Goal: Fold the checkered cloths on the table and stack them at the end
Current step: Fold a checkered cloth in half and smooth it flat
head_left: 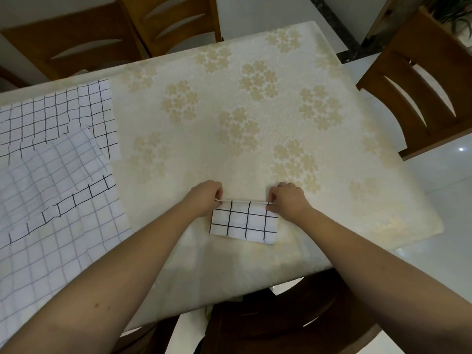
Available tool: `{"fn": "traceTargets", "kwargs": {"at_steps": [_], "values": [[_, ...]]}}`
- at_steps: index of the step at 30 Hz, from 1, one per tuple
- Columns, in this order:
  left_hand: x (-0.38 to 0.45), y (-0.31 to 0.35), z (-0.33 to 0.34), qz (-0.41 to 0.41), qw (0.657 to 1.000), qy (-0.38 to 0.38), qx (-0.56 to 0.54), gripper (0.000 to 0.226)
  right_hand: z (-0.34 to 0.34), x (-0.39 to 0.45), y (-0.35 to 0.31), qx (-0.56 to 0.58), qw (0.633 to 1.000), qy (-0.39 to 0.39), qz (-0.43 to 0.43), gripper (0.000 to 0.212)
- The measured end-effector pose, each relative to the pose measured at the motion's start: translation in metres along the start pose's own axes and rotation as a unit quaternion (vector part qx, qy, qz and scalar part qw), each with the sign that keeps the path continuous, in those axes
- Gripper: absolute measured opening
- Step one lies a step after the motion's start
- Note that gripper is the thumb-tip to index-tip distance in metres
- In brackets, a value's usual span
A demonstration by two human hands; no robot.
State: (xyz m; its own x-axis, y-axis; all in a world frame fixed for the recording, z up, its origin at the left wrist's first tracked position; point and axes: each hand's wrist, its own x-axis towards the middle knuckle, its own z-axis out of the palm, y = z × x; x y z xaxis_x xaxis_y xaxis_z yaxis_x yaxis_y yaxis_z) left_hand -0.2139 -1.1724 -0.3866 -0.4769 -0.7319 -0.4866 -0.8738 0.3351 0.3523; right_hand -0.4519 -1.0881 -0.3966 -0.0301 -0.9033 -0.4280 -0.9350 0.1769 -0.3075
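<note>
Head view: folded cloth (244, 223) lies near table (255, 80) edge at 6 o'clock. Left hand (204, 198) and right hand (287, 200) each pinch a far corner of it. Risk: uneven pull skews the layers. Unfolded cloths (51, 159) at 9 o'clock, not yet done.

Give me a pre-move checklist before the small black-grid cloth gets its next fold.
1. Left hand pinches the folded cloth at its far left corner: ok.
2. Right hand has a grip on the far right corner: ok.
3. Far edge taut and straight between the hands: ok.
4. Layers aligned underneath: cannot tell.
5. Bare table beyond the cloth: ok.
6. Unfolded cloths at left folded: not ok.
</note>
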Motion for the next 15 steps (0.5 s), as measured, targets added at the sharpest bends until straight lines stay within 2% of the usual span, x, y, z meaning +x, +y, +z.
{"fn": "traceTargets", "kwargs": {"at_steps": [3,6,9,11,13,15], "values": [[-0.018,-0.004,0.002,-0.039,0.989,0.028,-0.141,0.012,-0.006,-0.016,0.003,0.219,0.976,0.005,0.018,0.017],[-0.031,-0.005,0.006,-0.092,0.954,0.054,-0.281,0.014,-0.003,-0.029,0.005,0.331,0.942,-0.006,0.054,0.017],[-0.04,-0.003,0.012,-0.148,0.862,0.066,-0.481,0.02,0.003,-0.036,0.004,0.443,0.892,-0.018,0.086,0.016],[-0.047,0.001,0.018,-0.172,0.803,0.074,-0.565,0.023,0.004,-0.04,0.002,0.48,0.872,-0.022,0.095,0.009],[-0.055,0.006,0.022,-0.18,0.772,0.08,-0.604,0.019,0.002,-0.044,-0.002,0.523,0.846,-0.024,0.102,0.022],[-0.065,0.013,0.025,-0.191,0.755,0.086,-0.622,0.017,0.001,-0.049,-0.005,0.572,0.812,-0.037,0.108,0.01]]}}
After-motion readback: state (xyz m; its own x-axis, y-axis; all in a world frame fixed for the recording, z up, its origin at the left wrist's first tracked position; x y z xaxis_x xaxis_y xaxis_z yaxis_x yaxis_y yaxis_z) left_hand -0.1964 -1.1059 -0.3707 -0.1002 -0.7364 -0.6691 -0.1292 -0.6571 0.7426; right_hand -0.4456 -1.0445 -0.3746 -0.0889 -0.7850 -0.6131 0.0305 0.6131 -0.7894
